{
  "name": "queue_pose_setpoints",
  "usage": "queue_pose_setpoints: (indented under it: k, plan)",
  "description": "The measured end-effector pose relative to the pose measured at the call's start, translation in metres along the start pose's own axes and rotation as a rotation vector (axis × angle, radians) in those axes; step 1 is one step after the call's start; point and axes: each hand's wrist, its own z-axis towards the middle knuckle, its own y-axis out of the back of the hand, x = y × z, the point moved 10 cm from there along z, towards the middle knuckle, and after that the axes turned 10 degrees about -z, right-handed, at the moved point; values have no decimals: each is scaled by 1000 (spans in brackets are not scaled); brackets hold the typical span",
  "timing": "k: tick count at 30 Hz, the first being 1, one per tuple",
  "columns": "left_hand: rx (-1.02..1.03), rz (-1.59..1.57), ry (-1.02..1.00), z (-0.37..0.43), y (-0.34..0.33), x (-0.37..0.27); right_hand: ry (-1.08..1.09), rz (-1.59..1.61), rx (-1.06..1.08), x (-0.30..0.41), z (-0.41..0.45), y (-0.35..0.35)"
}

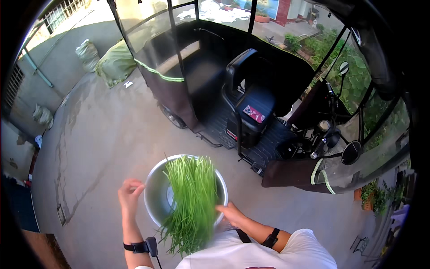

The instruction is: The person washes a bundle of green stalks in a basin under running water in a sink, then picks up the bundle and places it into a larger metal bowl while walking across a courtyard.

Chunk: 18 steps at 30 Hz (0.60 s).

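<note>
A round metal bowl (155, 201) is in front of my body, below the middle of the view. Long green blades, which look like garlic chives (193, 195), lie across it in a loose bunch and hang over its near rim towards my white shirt. On the right, my right hand (231, 214) grips the bowl's rim with the thumb over the edge. My left hand (130, 193) is at the opposite side, fingers bent and their tips beside the rim. Slight blur hides whether those fingertips pinch the edge.
A covered electric tricycle (235, 111) stands ahead on the concrete ground (100, 141), a pink patterned item (254, 114) on its seat. Stuffed sacks (116, 62) lean by the wall at far left. Potted plants (369, 196) are at right.
</note>
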Motion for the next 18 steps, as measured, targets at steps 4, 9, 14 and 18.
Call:
queue_pose_setpoints:
  k: [4,9,14,18]
  plan:
    - [-290,11,278,-43,114,110,-9,136,-75,-14,-2,7]
    - [-142,526,430,-155,207,250,-48,214,-95,-13,-14,13]
    - [-48,810,776,-225,206,324,-23,304,-147,-25,0,17]
    - [65,849,906,-260,216,381,-32,201,-255,-28,6,38]
